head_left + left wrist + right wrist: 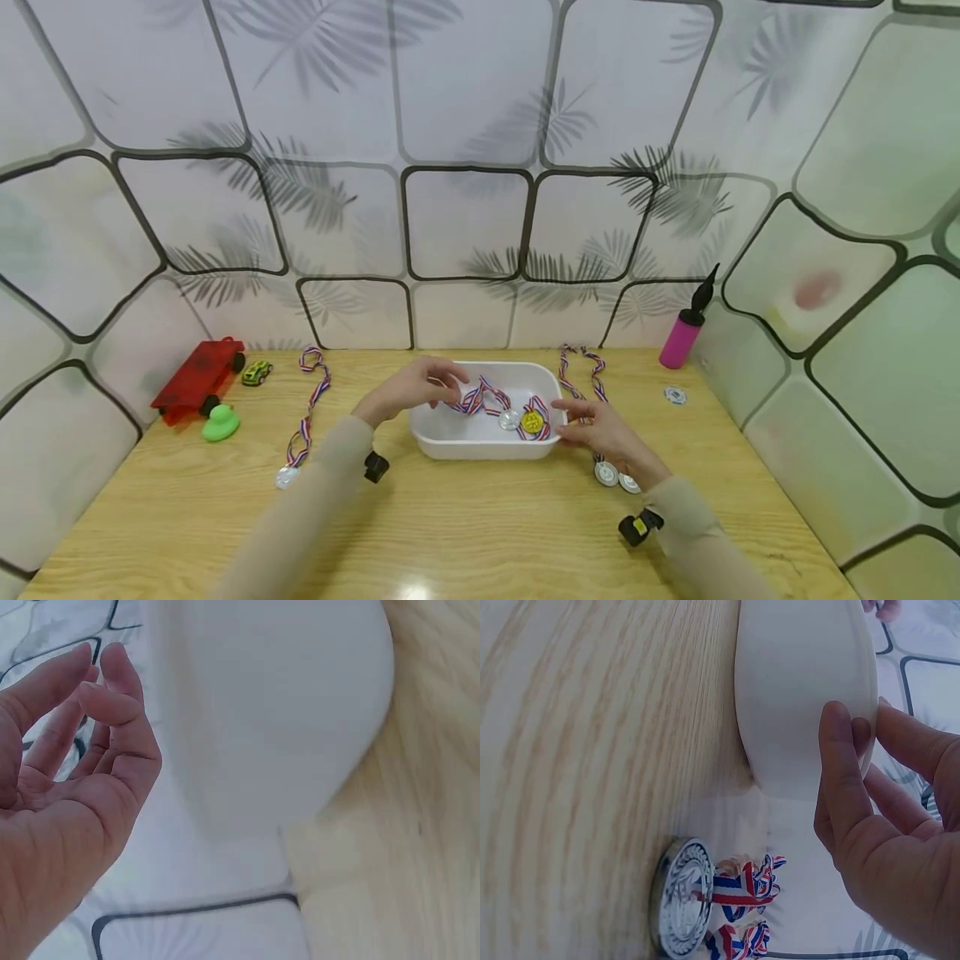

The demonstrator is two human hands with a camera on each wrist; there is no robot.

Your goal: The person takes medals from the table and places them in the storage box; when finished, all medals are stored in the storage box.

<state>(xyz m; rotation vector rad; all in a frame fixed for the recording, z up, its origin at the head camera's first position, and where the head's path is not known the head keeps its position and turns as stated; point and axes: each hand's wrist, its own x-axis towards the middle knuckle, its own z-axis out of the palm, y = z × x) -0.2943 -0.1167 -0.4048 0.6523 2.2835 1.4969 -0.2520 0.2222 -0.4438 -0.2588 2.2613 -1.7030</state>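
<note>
A white plastic bin (480, 450) stands on the table. Inside it lie a silver medal (508, 419), a gold medal (532, 422) and their striped ribbons (472, 402). Over the bin's left end hovers my left hand (420, 385), its fingers loosely bent above the ribbons. The left wrist view shows nothing between the fingers of this left hand (82, 765). At the other end my right hand (603, 432) pinches the bin's rim between thumb and fingers, as the right wrist view also shows. Just beside that hand lie two silver medals (606, 473) with red, white and blue ribbons.
Left of the bin lies another silver medal (287, 477) on a long ribbon. Further left are a red toy vehicle (201, 379), a small yellow-green car (257, 372) and a green duck (221, 423). A pink hand pump (681, 340) and a round chip (675, 395) are at the right.
</note>
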